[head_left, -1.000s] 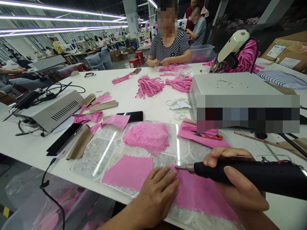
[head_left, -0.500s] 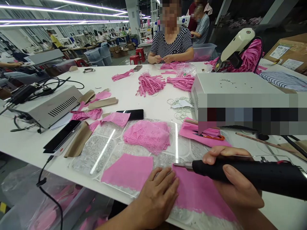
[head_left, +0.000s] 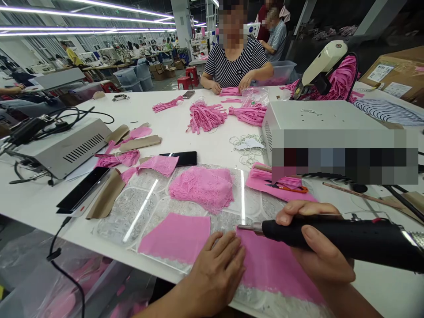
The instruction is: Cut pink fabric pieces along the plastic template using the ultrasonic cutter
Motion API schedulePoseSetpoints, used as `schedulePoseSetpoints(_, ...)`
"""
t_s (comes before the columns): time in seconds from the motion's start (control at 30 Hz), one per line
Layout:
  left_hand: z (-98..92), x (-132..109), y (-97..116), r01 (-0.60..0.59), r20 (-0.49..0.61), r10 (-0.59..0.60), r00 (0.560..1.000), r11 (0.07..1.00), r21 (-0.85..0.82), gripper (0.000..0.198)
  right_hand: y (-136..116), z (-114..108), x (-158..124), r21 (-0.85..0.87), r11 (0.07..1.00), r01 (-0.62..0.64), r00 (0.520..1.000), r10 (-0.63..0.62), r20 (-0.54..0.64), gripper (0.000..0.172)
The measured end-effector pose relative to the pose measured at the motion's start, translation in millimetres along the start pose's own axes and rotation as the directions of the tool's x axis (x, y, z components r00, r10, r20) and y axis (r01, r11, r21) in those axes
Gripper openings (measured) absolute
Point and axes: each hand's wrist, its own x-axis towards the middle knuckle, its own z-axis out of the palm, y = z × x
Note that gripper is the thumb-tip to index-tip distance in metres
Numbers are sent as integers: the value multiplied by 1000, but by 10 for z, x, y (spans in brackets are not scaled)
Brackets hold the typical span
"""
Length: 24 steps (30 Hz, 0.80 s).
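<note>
My right hand (head_left: 318,251) is wrapped round a black handheld welder (head_left: 338,236) with a slim metal tip. That tip points left and sits at the upper left corner of a pink fabric piece (head_left: 278,265). My left hand (head_left: 218,269) lies flat with its fingers stretched out, beside that corner and over the fabric's left edge. To its left is a second pink piece (head_left: 179,236). Both pieces lie on a clear patterned mat (head_left: 127,212). Behind them rests a stack of pink lace pieces (head_left: 202,187).
Orange-handled scissors (head_left: 293,189) lie on pink fabric near a large grey box (head_left: 298,115). A smaller grey machine (head_left: 79,150) and phones (head_left: 82,190) are at left. Bundles of pink straps (head_left: 207,117) lie farther back. A co-worker (head_left: 233,66) sits across the table.
The co-worker's hands have moved apart and down to the pink straps. My hands hold nearly the same place, with the welder tip still at the fabric corner; the view has shifted slightly.
</note>
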Motion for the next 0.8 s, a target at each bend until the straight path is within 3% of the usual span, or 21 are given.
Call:
schedulePoseSetpoints(0.17,21,-8,-6,2,-2,-2,1000,1000,-1,22,-2,-2,16,-10,1000,11,999,-10,52,7)
schedulePoseSetpoints(0.53,-168,-123,-11,-47,6,49,999,984,-170,21,-103,-79,23,106,991,-83,996,85,-14,10)
schedulePoseSetpoints(0.8,-108,-184,-39,-44,37,52,998,981,-188,25,-82,-83,0,116,987,-106,994,103,37,15)
